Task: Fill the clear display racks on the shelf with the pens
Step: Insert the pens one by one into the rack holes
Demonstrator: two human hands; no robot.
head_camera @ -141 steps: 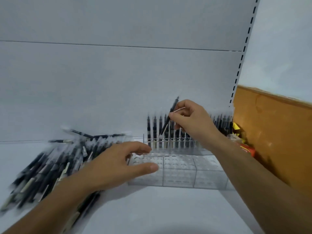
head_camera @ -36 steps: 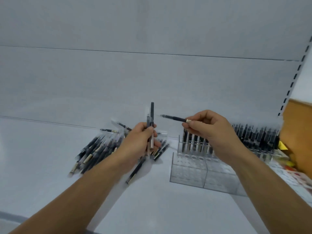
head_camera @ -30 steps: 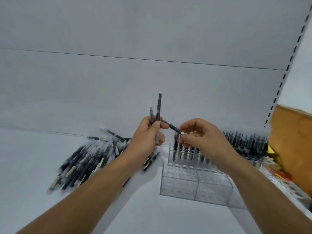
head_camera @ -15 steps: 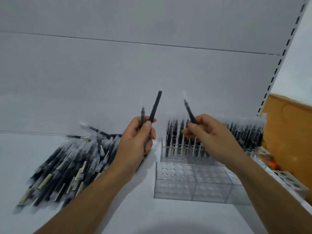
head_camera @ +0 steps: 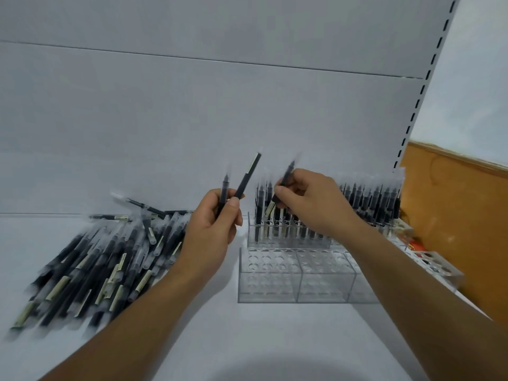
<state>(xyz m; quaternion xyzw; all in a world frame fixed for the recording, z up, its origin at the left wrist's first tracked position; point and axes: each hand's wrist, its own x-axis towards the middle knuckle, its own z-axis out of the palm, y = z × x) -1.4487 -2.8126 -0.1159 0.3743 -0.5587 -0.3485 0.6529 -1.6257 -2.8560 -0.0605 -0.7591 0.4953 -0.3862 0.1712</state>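
On the white shelf (head_camera: 247, 339), just right of centre, I see a clear plastic display rack with round holes (head_camera: 297, 273), its holes unfilled. Directly behind it stands a second clear rack (head_camera: 288, 240) carrying a row of upright black pens (head_camera: 368, 199) that runs off to the right.

The left hand (head_camera: 211, 224) is raised beside the racks, its fingers and thumb curled round two slim black pens: a longer one (head_camera: 248, 176) that leans right and a shorter one (head_camera: 223, 192) that is nearly upright.

The right hand (head_camera: 310, 202) hovers over the left part of the rear rack and pinches a single black pen (head_camera: 286, 174) between thumb and fingertips. That pen is tilted, with its lower end down among the tops of the racked pens; I cannot tell whether it has entered a hole.

To the left, a loose heap of black pens with beige labels (head_camera: 104, 259) lies on the shelf, blurred on my feed. At the far right sits another clear holed rack (head_camera: 437, 266) beside an orange-brown wooden panel (head_camera: 453, 221).
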